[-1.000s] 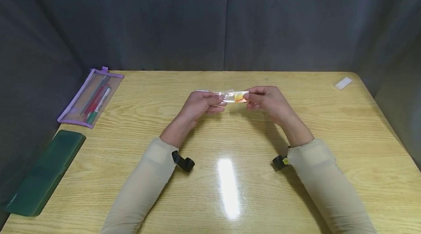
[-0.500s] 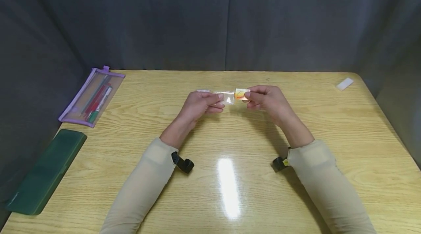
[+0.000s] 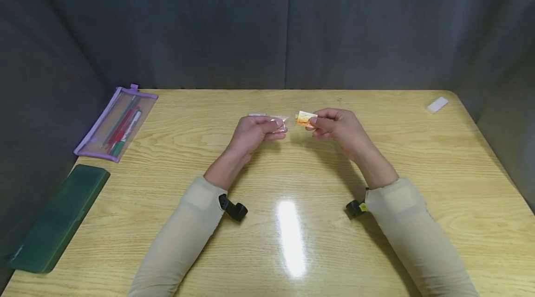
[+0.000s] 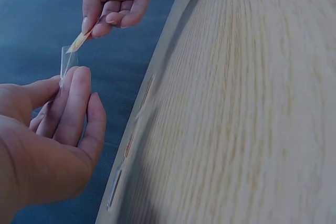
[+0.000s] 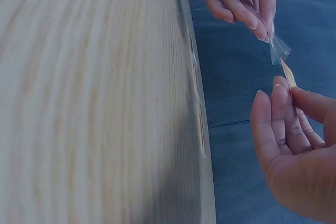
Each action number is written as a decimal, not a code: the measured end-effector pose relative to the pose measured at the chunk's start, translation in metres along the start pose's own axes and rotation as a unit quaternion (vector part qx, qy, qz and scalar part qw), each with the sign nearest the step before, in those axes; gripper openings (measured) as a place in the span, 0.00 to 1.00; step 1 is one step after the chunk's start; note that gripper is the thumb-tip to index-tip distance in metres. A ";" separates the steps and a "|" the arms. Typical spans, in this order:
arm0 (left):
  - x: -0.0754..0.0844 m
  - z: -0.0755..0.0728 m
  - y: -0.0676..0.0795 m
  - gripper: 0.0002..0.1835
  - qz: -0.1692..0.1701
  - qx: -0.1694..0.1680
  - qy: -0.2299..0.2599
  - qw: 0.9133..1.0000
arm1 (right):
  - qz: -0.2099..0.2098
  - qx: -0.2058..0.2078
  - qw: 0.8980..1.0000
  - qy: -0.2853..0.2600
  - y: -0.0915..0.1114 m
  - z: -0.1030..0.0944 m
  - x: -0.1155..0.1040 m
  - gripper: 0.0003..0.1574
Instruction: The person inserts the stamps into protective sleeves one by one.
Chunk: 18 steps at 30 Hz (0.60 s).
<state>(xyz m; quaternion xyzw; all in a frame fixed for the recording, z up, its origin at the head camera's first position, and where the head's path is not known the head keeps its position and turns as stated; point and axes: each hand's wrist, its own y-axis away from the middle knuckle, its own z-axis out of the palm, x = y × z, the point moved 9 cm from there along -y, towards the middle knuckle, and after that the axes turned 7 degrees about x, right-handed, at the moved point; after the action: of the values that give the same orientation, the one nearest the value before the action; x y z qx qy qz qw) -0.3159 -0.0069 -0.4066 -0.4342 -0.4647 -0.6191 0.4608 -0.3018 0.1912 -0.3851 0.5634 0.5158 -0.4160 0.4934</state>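
My left hand (image 3: pixel 252 131) pinches a small clear plastic wrapper (image 4: pixel 68 60) between thumb and fingers, above the far middle of the table. Facing it, my right hand (image 3: pixel 340 127) pinches a small printed piece of paper or thin card (image 3: pixel 305 119), orange, yellow and white. In the right wrist view the card looks thin and pointed, its tip close to the wrapper's free end. A narrow gap lies between the two in the head view. A small whitish strip (image 3: pixel 257 114) shows just behind the left hand, most of it hidden.
A purple-edged mesh zip pouch (image 3: pixel 96 152) with pens inside lies at the table's far left. Nearer on that side is a dark green flat case (image 3: pixel 60 220). A small white block (image 3: pixel 437 105) lies at the far right corner. Dark curtains (image 3: pixel 288 28) hang behind.
The wrapper and the card overlapped in line a second ago; now they stand apart. The wrapper looks more crumpled at the left fingers, and the card has tilted slightly. Both hands stay nearly in place.
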 end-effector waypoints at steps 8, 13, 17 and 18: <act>0.000 0.001 0.002 0.12 -0.006 0.003 -0.008 1.000 | -0.001 0.001 1.000 0.010 0.001 0.001 -0.004 0.19; 0.001 0.002 0.003 0.12 -0.005 0.006 -0.015 1.000 | 0.005 -0.003 1.000 0.014 0.002 0.004 -0.004 0.18; 0.002 0.001 0.003 0.12 0.005 0.013 -0.013 1.000 | 0.010 -0.003 1.000 0.020 0.003 0.003 -0.002 0.17; 0.002 0.000 0.003 0.12 0.008 0.015 -0.016 1.000 | 0.012 -0.004 1.000 0.023 0.003 0.002 -0.001 0.17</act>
<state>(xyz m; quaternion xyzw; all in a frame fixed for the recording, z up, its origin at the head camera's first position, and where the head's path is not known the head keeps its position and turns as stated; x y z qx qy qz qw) -0.3138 -0.0073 -0.4039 -0.4409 -0.4776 -0.6010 0.4650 -0.2993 0.1886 -0.3837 0.5768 0.5219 -0.3954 0.4885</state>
